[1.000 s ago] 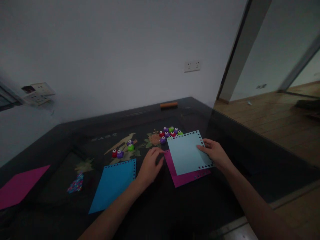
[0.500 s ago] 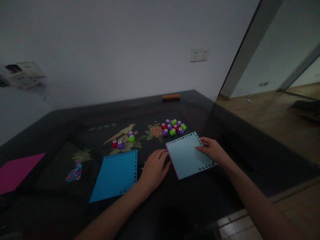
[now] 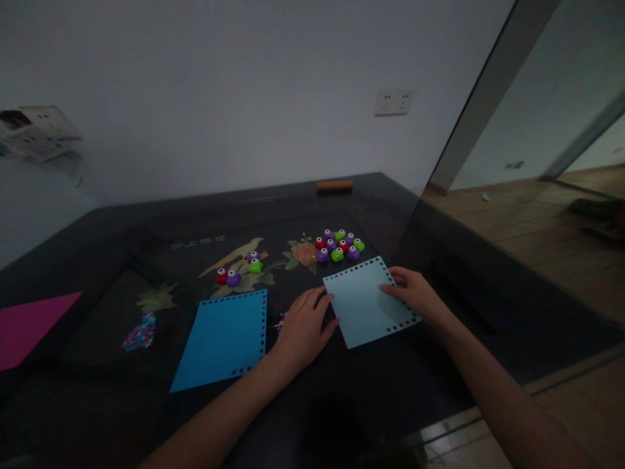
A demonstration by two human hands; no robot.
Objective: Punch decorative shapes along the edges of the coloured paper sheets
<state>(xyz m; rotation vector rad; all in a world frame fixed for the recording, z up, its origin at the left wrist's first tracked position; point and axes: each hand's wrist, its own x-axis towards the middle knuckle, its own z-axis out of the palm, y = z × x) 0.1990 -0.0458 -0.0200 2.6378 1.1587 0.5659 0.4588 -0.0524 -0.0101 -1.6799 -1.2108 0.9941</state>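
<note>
A light blue sheet of paper [image 3: 361, 303] lies on the dark table, its punched holes running along the top, right and part of the bottom edge. My right hand [image 3: 415, 293] grips the sheet's right edge, thumb on top and the other fingers curled at the border. At the left edge, my left hand [image 3: 305, 326] rests with fingertips and thumb apart, touching the paper's side. A blue sheet with punched holes [image 3: 222, 335] lies to the left of that hand. Tiny coloured bits [image 3: 280, 322] show partly behind my left hand.
Several red, green and purple eye-topped punches [image 3: 336, 246] cluster beyond the light sheet; more punches [image 3: 234, 278] stand beyond the blue one. Farther left are a pile of paper bits [image 3: 142, 331] and a pink sheet [image 3: 34, 329]. A brown roll [image 3: 334, 186] lies by the wall.
The pink border that showed along the light blue sheet's left side is now mostly out of sight. My left thumb has shifted slightly against that edge. The view has tilted a little.
</note>
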